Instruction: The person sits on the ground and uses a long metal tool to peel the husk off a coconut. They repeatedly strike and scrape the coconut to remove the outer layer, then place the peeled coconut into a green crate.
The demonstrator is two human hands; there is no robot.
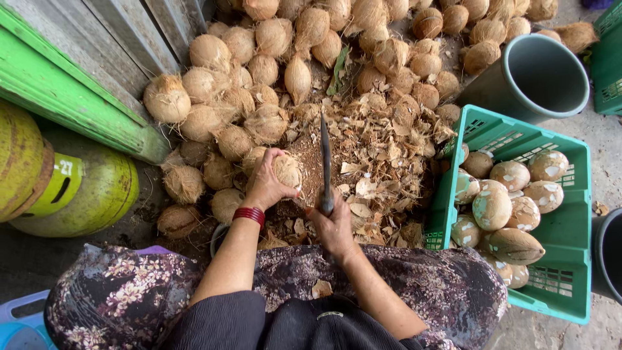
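Coconut pile (pixel 259 71) and green crate (pixel 570 259) flank seemingly passable husk-strewn ground (pixel 382 168).
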